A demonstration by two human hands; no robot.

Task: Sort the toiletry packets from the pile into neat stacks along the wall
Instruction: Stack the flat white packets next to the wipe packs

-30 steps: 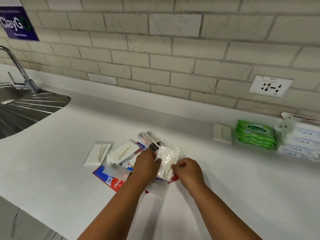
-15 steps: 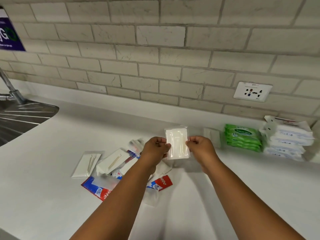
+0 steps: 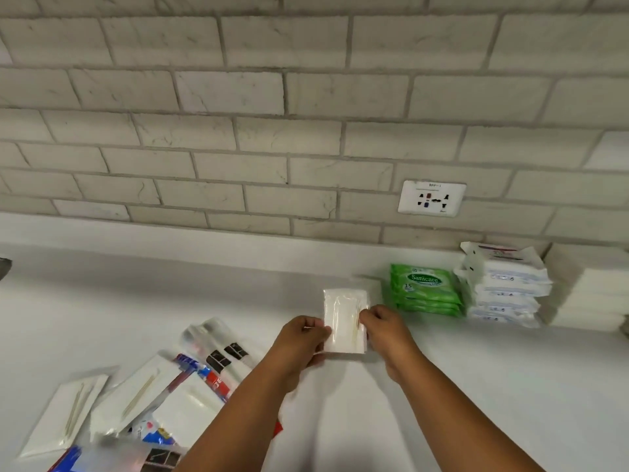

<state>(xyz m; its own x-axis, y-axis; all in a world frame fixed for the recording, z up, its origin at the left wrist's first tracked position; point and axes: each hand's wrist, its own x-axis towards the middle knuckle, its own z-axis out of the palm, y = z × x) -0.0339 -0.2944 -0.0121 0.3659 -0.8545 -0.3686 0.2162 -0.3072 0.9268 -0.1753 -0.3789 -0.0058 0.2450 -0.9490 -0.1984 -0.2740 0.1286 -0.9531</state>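
Note:
A small white toothpick packet is held upright above the white counter, close to the wall. My left hand pinches its left edge and my right hand pinches its right edge. The loose pile of packets lies at the lower left: white toothpick packets, clear sachets with black labels, and red and blue toothpaste sachets. Along the wall to the right stand a stack of green wipe packs, a stack of white packs and a stack of plain white packets.
The white counter runs along a grey brick wall with a power socket above the stacks. A sliver of the steel sink shows at the far left edge.
Both hands lifted the white packet out of the pile and carried it right and toward the wall, near the green packs. My view has swung right, leaving the sink nearly out of sight.

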